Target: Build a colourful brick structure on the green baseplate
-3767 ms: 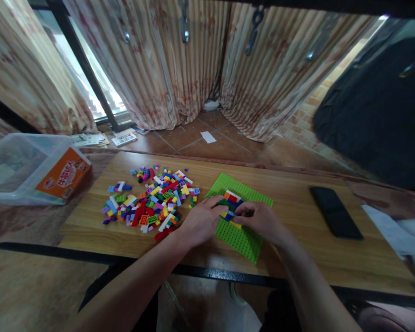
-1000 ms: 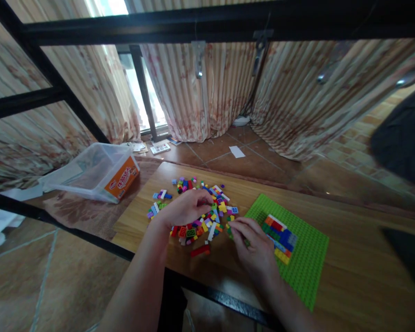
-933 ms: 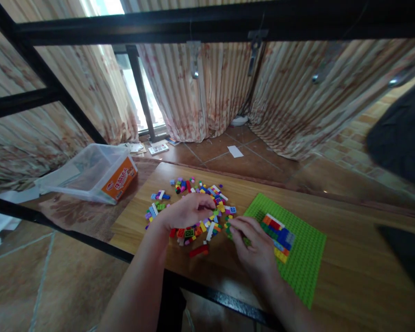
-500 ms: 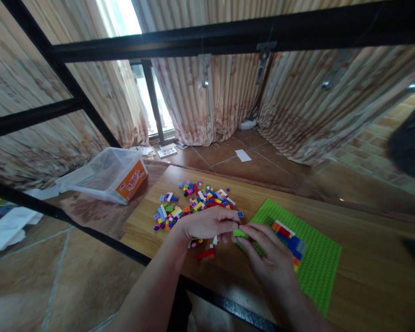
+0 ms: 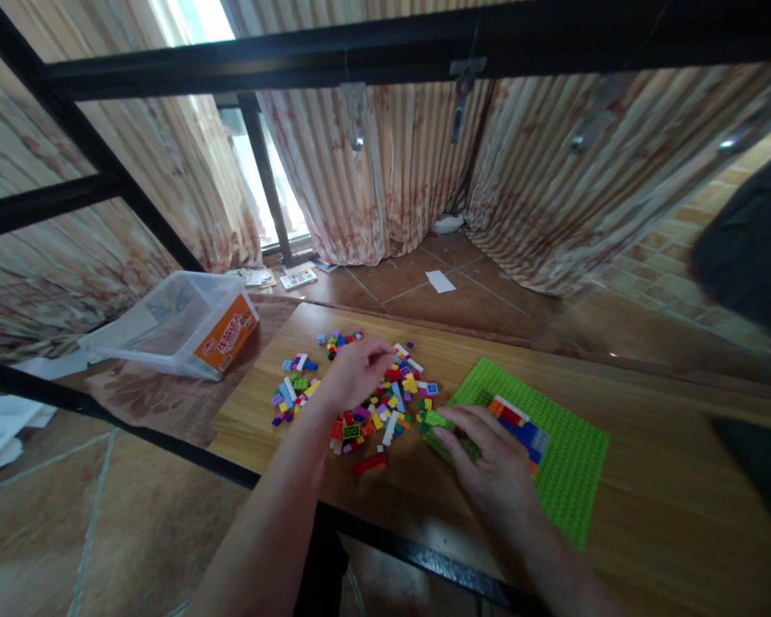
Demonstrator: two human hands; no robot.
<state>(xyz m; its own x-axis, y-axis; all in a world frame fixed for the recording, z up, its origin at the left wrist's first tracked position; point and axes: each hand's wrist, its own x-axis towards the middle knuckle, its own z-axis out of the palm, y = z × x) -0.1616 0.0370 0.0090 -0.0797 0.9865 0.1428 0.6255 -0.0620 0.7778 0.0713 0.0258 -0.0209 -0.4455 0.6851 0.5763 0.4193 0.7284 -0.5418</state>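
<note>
My left hand [image 5: 360, 374] hovers over the pile of loose toy bricks [image 5: 360, 417], its fingers loosely bent and nothing visible in them. Between the thumb and fingers of my right hand [image 5: 496, 454] is a lime green toy brick [image 5: 437, 419], at the left side of the green baseplate [image 5: 562, 446]. On that plate stands a block of joined bricks [image 5: 527, 435] in blue, orange, red and white, partly hidden by my right hand. A red brick [image 5: 368, 464] lies apart, near the table's front edge.
The wooden table [image 5: 668, 488] has a black metal edge. A clear plastic box [image 5: 167, 321] with an orange label sits on the floor at left. Black metal bars [image 5: 257, 64] cross the upper view before the curtains [image 5: 373, 180]. A dark object [image 5: 755, 454] lies at right.
My left hand has left the green brick and moved up and left over the pile. My right hand keeps hold of the brick. The whole view has shifted slightly.
</note>
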